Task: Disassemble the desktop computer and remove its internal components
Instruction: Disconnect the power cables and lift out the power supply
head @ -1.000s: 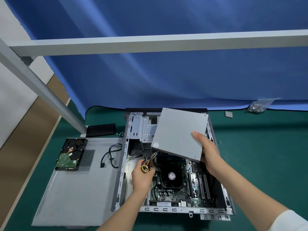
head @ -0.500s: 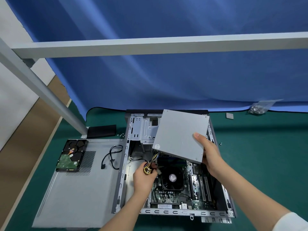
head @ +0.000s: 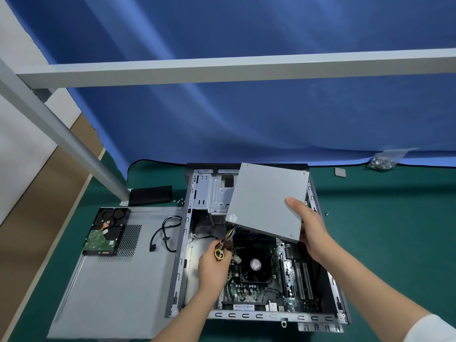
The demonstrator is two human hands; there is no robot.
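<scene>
The right hand [head: 311, 230] grips the gray power supply [head: 267, 202], tilted up above the open computer case [head: 182, 255], while the left hand [head: 214, 264] just below pinches its cable bundle [head: 225, 240] hanging down.

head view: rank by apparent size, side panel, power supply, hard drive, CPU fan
1. side panel, largest.
2. power supply, though it is lifted toward the camera in the right hand, so it looks bigger than it is.
3. hard drive.
4. CPU fan, smallest, though close to the drive.
</scene>
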